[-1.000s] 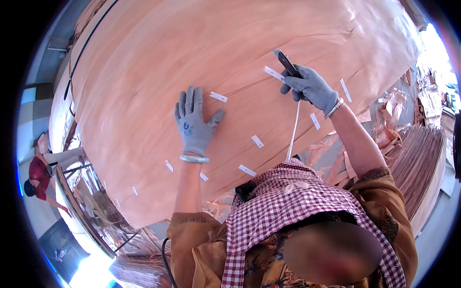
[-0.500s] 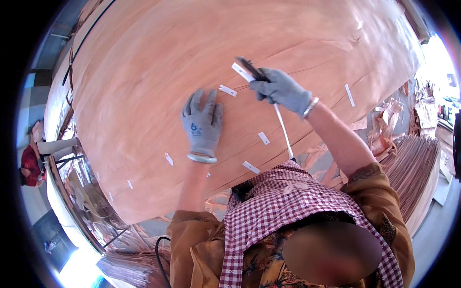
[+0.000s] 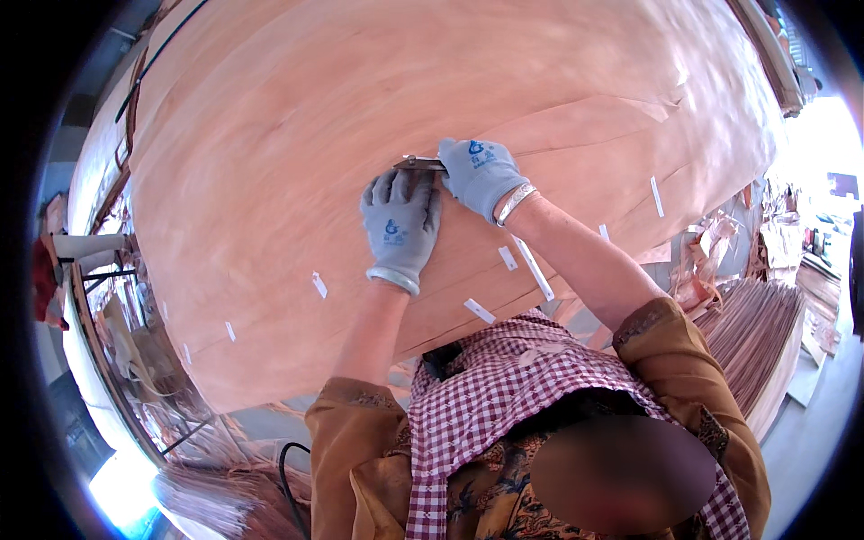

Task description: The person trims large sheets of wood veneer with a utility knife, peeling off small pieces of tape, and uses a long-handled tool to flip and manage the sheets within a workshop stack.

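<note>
A large sheet of pinkish wood veneer spreads out before me, with short white tape strips stuck on it. My gloved left hand lies on the sheet, fingers stretched out and pointing away from me. Just beyond its fingertips, my gloved right hand grips a narrow dark metal utility knife, held low over the sheet with its end pointing left. The two hands are close together. A longer white tape runs beneath my right forearm toward my apron. The knife's tip and the tape under it are hard to make out.
A stack of veneer sheets stands at the right, with torn veneer scraps beside it. Another veneer stack sits at the lower left. A black cable hangs near my left sleeve. At the far left edge shows a red item.
My right hand has come left and turned over, bringing the knife down beside my left fingertips. The white tape piece at the knife no longer shows. My left hand has shifted slightly right.
</note>
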`<action>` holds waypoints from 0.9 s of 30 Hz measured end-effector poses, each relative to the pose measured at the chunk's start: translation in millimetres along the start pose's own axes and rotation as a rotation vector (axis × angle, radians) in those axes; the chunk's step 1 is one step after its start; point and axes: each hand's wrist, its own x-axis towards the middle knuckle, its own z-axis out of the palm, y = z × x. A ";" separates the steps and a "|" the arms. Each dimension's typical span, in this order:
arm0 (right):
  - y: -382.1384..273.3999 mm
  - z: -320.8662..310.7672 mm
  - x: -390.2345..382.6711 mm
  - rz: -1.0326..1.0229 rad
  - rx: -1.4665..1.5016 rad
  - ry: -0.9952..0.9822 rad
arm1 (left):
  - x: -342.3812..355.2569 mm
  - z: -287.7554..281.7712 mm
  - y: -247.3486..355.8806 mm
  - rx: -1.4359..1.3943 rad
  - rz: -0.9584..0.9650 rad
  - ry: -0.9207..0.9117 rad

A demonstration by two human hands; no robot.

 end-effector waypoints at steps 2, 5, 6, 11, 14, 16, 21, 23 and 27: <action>-0.6 1.0 2.1 0.006 -0.009 0.005 | -0.4 -0.1 0.0 -0.013 -0.009 -0.018; 6.5 7.4 5.8 0.004 0.038 0.047 | -2.0 2.1 -0.5 -0.014 -0.023 -0.020; 11.5 9.2 5.7 -0.004 0.072 0.077 | -2.4 3.3 -0.9 -0.013 -0.018 -0.010; 27.8 3.9 6.5 0.071 0.385 0.106 | -3.8 3.6 -1.3 0.004 -0.020 0.003; 27.8 -7.0 4.1 0.224 0.695 -0.047 | -4.9 4.2 -2.0 0.006 -0.024 0.007; 35.0 -3.0 6.3 0.224 0.822 -0.070 | -5.0 4.3 -1.8 0.014 -0.024 -0.002; 46.0 4.6 15.1 0.194 0.962 -0.128 | -5.0 5.7 -0.9 0.028 -0.022 -0.002; 45.1 3.1 14.8 0.216 0.982 -0.132 | -4.6 4.8 0.1 0.019 -0.030 0.012; 46.6 0.3 16.2 0.213 0.909 -0.145 | -5.2 5.0 5.1 -0.004 -0.021 0.074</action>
